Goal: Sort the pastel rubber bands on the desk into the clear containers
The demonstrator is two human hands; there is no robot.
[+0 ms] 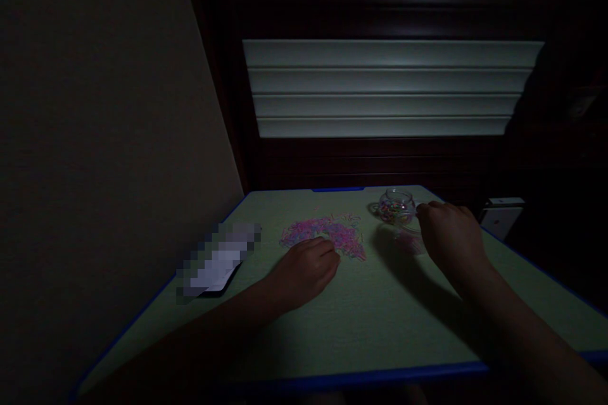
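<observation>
On the table is a loose pile of small pink, purple and blue rings that look like rubber bands [327, 231]. My left hand [308, 266] is closed at the pile's near edge, its fingertips bent down and hidden. A small round clear jar [396, 205] with a side handle and multicoloured bits inside stands towards the back right. My right hand [449, 231] is closed in a pinch just right of the jar, raised over the table. Whatever its fingers hold is too dark to make out. Below it is a see-through item with pink contents [409, 242], its shape unclear.
A pale, pixelated flat object [221, 259] lies along the table's left side. The green tabletop [351, 329] has a blue rim. A wall [114, 107] borders the left, dark panelling with light slats [389, 88] stands behind, and a white box [501, 218] is beyond the right edge.
</observation>
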